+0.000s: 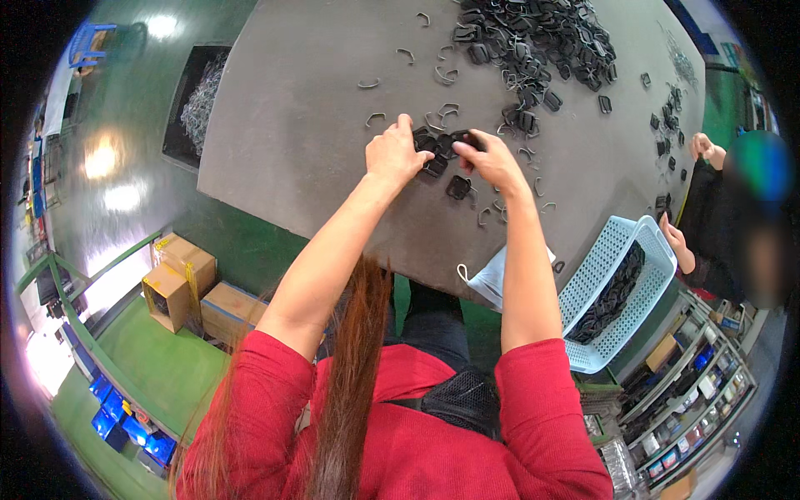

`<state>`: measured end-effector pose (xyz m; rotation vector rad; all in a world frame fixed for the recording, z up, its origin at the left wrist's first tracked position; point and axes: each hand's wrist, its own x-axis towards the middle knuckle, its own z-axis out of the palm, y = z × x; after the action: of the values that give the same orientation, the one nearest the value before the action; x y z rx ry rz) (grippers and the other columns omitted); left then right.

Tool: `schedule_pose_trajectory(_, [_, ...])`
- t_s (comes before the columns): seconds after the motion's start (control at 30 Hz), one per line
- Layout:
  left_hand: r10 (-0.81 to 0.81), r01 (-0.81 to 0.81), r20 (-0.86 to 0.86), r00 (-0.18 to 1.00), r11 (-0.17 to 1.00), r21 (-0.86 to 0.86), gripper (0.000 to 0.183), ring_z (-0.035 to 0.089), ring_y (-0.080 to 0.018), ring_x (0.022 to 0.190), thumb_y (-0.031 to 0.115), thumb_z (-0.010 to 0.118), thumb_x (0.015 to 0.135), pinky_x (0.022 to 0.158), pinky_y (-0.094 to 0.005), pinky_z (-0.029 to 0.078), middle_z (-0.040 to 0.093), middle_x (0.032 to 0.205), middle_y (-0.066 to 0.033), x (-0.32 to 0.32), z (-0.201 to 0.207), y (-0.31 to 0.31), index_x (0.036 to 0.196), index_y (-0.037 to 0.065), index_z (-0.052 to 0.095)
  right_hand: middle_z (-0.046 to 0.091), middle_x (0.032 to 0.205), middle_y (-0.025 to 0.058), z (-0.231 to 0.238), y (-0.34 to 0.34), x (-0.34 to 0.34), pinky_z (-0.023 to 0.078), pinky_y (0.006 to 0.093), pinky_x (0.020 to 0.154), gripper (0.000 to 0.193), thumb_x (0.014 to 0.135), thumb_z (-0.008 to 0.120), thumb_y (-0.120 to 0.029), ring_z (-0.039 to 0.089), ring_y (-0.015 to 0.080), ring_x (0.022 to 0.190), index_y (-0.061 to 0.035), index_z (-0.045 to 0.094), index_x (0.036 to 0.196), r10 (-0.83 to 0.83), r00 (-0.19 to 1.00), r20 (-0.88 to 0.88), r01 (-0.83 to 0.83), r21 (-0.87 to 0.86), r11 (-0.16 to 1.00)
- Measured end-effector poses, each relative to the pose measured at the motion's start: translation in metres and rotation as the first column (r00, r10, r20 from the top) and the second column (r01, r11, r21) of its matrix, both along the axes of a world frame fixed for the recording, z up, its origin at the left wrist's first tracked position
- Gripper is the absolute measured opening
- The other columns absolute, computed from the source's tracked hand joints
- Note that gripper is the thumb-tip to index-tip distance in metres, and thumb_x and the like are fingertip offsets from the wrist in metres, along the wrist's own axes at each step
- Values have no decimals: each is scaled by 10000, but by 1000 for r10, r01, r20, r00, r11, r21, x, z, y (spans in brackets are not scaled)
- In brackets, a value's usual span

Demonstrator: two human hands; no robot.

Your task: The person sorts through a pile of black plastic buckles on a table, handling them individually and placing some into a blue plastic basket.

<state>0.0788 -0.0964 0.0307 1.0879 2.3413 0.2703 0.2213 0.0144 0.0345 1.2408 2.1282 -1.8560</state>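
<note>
The bare left hand (393, 153), grip half spread, touches small black rectangular plastic pieces (434, 167) on the near side of the flat grey table (292, 125); the bare right hand (495, 160) seemingly pinches one

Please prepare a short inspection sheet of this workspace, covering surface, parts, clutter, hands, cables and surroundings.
Surface: grey table, partly covered.
Job's things: black parts clustered between the hands; a larger heap at the far side; more inside the light-blue basket.
Clutter: curved metal pieces scattered about; pale-blue cloth item by the near edge.
Hands: left hand and right hand both at the clustered parts; exact grip unclear.
Cables: nothing seen.
Surroundings: co-worker at right; cardboard boxes at left; loaded rack at lower right.
</note>
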Motion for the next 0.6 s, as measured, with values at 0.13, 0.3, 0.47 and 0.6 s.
schedule_pose_trajectory(0.13, [-34, 31, -47, 998, 997, -69, 476, 594, -272, 917, 344, 766, 633, 765, -401, 478, 614, 923, -114, 1, -5, 4, 958, 76, 544, 628, 755, 115, 5, -6, -8, 461, 349, 667, 301, 753, 666, -265, 611, 222, 714, -35, 619, 941, 37, 983, 178, -68, 172, 983])
schedule_pose_trajectory(0.3, [-10, 16, 71, 997, 996, -83, 346, 604, -280, 897, 284, 757, 643, 749, -403, 477, 628, 930, -119, -12, 3, -2, 839, 66, 574, 507, 1007, 106, -4, -18, -12, 470, 414, 771, 303, 716, 696, -261, 571, 282, 938, -103, 631, 967, 99, 934, 344, -287, 553, 782])
schedule_pose_trajectory(0.47, [45, -42, 220, 975, 999, -16, 314, 619, -296, 824, 235, 732, 655, 725, -394, 474, 644, 824, -131, -10, -4, -17, 878, 61, 594, 522, 978, 86, -14, -34, -16, 470, 424, 682, 270, 701, 702, -172, 594, 319, 824, -134, 580, 939, 93, 925, 368, -322, 631, 706])
schedule_pose_trajectory(0.6, [123, -202, 394, 911, 965, 166, 295, 626, -204, 774, 196, 706, 673, 695, -332, 478, 658, 839, -90, -13, -10, -26, 927, 68, 626, 584, 879, 115, -13, -38, -7, 470, 406, 693, 227, 699, 676, -143, 600, 329, 782, -106, 592, 906, -5, 972, 236, -142, 602, 786])
